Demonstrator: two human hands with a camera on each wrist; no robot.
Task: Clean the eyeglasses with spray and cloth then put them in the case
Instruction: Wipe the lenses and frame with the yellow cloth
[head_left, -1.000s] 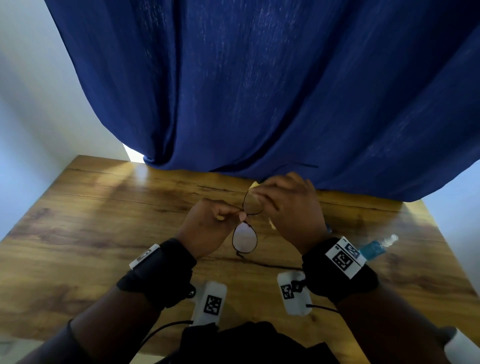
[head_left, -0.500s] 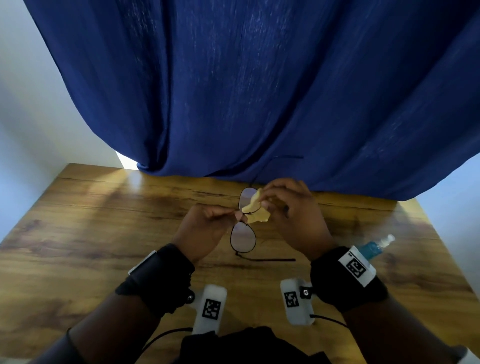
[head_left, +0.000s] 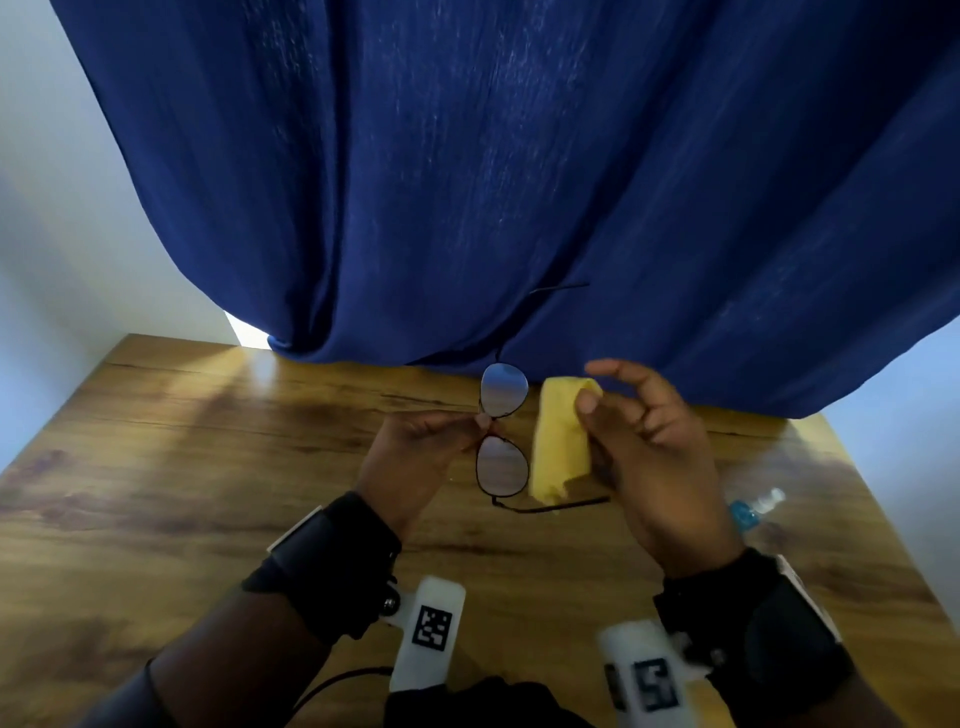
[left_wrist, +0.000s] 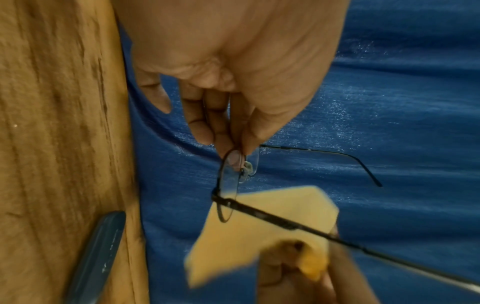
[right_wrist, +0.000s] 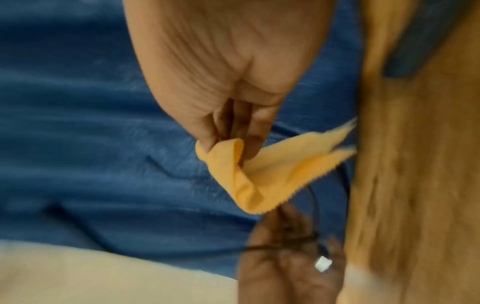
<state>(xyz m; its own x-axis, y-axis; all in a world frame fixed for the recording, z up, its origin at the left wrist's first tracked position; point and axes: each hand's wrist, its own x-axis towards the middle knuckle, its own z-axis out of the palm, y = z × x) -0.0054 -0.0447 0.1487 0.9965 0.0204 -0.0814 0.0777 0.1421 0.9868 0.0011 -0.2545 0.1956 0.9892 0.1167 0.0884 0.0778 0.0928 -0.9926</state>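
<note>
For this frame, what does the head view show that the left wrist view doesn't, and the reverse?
Head view only: the spray bottle lying on the table's right side, both wristbands, and both lenses face-on. Left wrist view only: the blue case on the table, and the nose pads close up. Both show the left hand pinching the glasses at the bridge, the right hand holding the yellow cloth beside them, and the blue curtain.

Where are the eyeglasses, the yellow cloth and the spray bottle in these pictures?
eyeglasses (head_left: 501, 471): head view, on the nearer lens.
yellow cloth (head_left: 558, 441): head view, on the middle of the cloth.
spray bottle (head_left: 756, 509): head view, on the part showing past the right wrist.
</note>
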